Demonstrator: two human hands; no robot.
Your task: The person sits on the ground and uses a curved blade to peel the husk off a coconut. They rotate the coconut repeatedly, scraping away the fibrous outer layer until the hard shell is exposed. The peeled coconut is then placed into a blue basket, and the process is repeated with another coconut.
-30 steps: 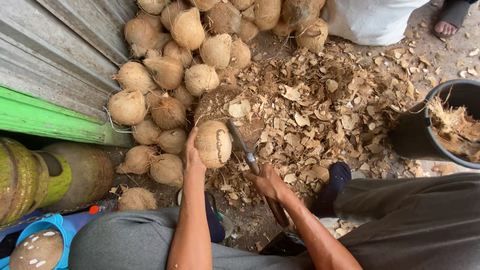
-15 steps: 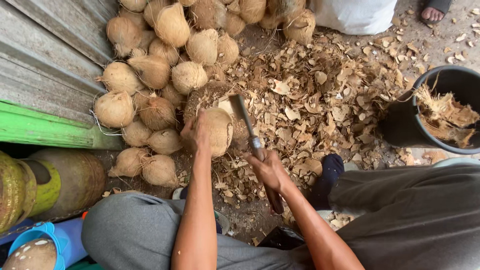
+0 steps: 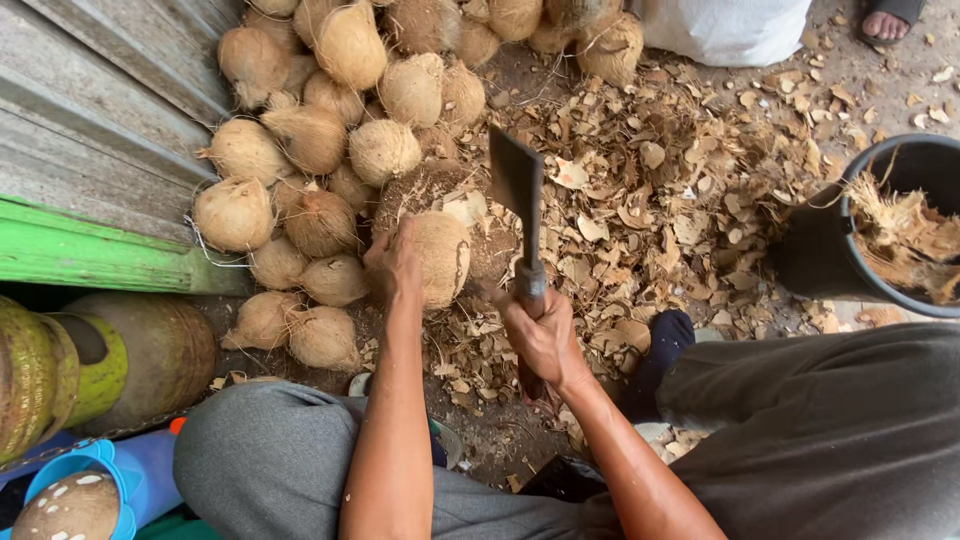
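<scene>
My left hand (image 3: 392,262) grips the left side of a pale husked coconut (image 3: 443,255) that rests on a brown fibrous chopping block (image 3: 420,187) in front of me. My right hand (image 3: 543,335) is closed around the handle of a cleaver (image 3: 516,185), whose broad dark blade is raised upright just right of the coconut, clear of it. Both forearms reach forward between my knees in grey trousers.
A heap of husked coconuts (image 3: 330,110) lies against a corrugated metal wall (image 3: 90,110) at left. Dry husk chips (image 3: 680,190) cover the ground. A black bucket (image 3: 850,250) of husk stands right. A white sack (image 3: 725,28) and someone's foot (image 3: 888,20) are at the top. A blue tub (image 3: 130,480) holding coconuts sits lower left.
The cleaver has swung up from lying against the coconut to a raised, upright position. My left hand has kept hold of the coconut on the block.
</scene>
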